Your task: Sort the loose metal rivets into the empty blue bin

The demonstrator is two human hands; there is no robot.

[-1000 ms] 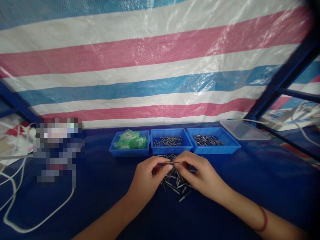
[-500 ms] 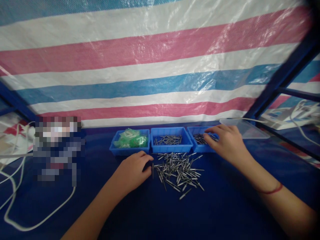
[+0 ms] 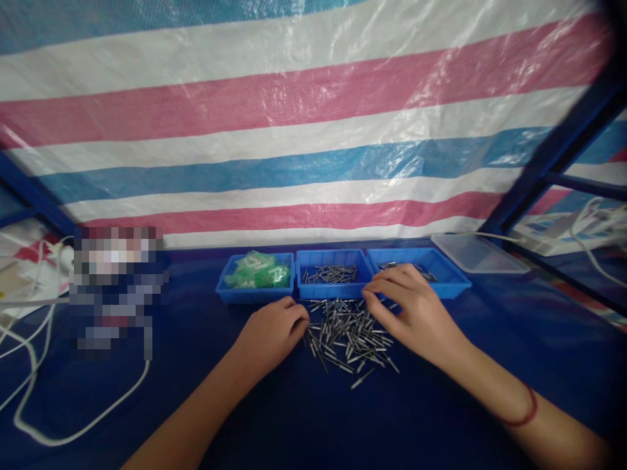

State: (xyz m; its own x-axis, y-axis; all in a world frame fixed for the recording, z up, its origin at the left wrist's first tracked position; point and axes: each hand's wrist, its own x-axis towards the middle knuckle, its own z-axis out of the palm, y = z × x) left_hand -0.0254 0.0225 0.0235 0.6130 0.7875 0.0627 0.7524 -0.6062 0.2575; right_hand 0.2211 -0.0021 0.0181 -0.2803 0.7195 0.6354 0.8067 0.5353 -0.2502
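A loose pile of blind rivets [image 3: 350, 336] lies on the blue table. At its left edge my left hand [image 3: 274, 329] has thumb and forefinger pinched together; whatever is between the fingertips is hidden. My right hand [image 3: 416, 313] hovers at the pile's upper right, in front of the right blue bin [image 3: 448, 271]. Its thumb and fingers are bent but apart, and I see nothing in them. More rivets lie in the right bin, partly covered by that hand. Behind the pile, the middle blue bin [image 3: 336, 292] also holds rivets.
The left blue bin [image 3: 255, 297] contains green plastic bags [image 3: 259, 271]. A translucent lid [image 3: 477, 253] lies at the back right. White cables [image 3: 29, 391] run along the left, by a pixelated area. A striped plastic sheet [image 3: 304, 150] hangs behind, between blue frame posts.
My right hand has moved left and toward me, from above the right bin to the pile. My left hand has shifted slightly right, and its thumb and forefinger have closed together.
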